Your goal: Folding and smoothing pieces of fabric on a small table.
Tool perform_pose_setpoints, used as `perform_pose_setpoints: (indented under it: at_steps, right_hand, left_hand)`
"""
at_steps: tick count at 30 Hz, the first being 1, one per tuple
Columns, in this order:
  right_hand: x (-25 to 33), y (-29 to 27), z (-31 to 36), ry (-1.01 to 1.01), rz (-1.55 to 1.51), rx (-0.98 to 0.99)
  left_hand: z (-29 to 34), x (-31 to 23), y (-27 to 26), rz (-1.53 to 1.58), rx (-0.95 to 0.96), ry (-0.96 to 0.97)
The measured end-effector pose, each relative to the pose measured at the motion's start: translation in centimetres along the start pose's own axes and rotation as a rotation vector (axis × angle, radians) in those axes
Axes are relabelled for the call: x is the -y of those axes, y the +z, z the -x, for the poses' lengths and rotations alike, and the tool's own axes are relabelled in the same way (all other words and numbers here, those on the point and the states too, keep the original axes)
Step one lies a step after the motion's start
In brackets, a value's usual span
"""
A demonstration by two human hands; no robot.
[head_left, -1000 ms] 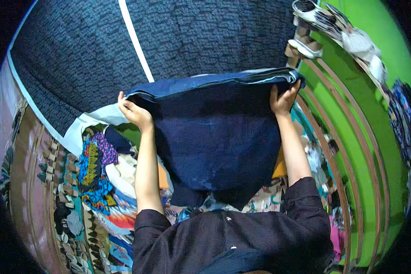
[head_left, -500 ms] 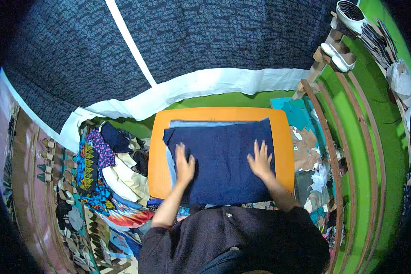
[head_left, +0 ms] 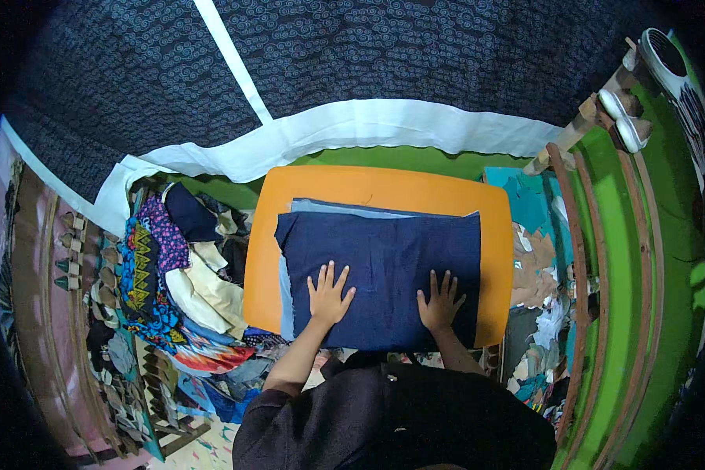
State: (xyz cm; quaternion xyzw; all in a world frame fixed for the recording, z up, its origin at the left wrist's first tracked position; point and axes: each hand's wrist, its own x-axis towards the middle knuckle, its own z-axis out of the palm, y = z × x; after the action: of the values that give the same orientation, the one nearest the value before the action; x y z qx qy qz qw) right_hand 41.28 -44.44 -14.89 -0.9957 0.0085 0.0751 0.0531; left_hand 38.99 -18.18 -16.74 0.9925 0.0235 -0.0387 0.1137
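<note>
A dark navy cloth [head_left: 380, 270] lies spread over an orange table [head_left: 497, 258]. Under it, a lighter blue-grey cloth [head_left: 285, 294] peeks out along the left and far edges. My left hand [head_left: 329, 298] rests flat on the navy cloth near its left side, fingers spread. Toward the right side, my right hand [head_left: 440, 305] also lies on the cloth with its fingers apart. Neither hand grips anything. The cloth looks mostly smooth, and its near edge hangs at the table's front by my body.
Left of the table is a heap of patterned fabrics [head_left: 164, 258] with a cream cloth [head_left: 204, 290]. Wooden rails [head_left: 630, 227] run along the right, with white shoes [head_left: 627, 125] at their top. Fabric and brown scraps [head_left: 534, 262] lie right of the table. A dark patterned curtain [head_left: 415, 63] hangs behind.
Both hands have come nearer to me across the navy cloth and now lie flatter. The left has shifted slightly inward. The whole view has tilted a little.
</note>
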Motion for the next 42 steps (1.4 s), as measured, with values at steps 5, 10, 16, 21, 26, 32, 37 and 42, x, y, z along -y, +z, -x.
perform_pose_setpoints:
  at_steps: [5, 10, 16, 21, 26, 32, 37, 42]
  right_hand:
    - [-0.5, 0.8, -5.9, 0.015, 0.054, -0.056]
    - [-0.1, -0.1, -12.7, -0.006, 0.041, -0.113]
    - [1.1, -0.7, -15.2, -0.049, -0.084, -0.183]
    - [5.7, 0.4, -3.2, -0.153, -0.113, 0.169]
    - [6.4, 0.2, -2.9, -0.193, -0.022, 0.138]
    - [5.6, 0.7, -3.0, -0.178, 0.019, 0.119]
    - [5.9, 1.3, -2.9, -0.229, 0.043, 0.011]
    - [6.0, 0.8, -2.3, -0.221, 0.02, 0.052]
  left_hand:
    - [-6.4, -0.6, -0.8, 0.011, -0.041, 0.023]
    - [-13.1, -0.6, -1.2, 0.033, -0.08, 0.022]
    - [-19.7, -0.5, -1.3, 0.046, -0.119, 0.0]
    - [-24.5, 0.2, -1.1, 0.027, -0.116, 0.006]
    - [-25.0, 1.0, -2.2, 0.17, -0.039, 0.016]
    - [-9.5, 2.3, -3.7, 0.543, -0.563, -0.058]
    - [4.0, 3.2, -3.3, 0.145, -0.506, -0.574]
    - [6.8, 9.4, -2.1, 0.487, -0.257, -0.496]
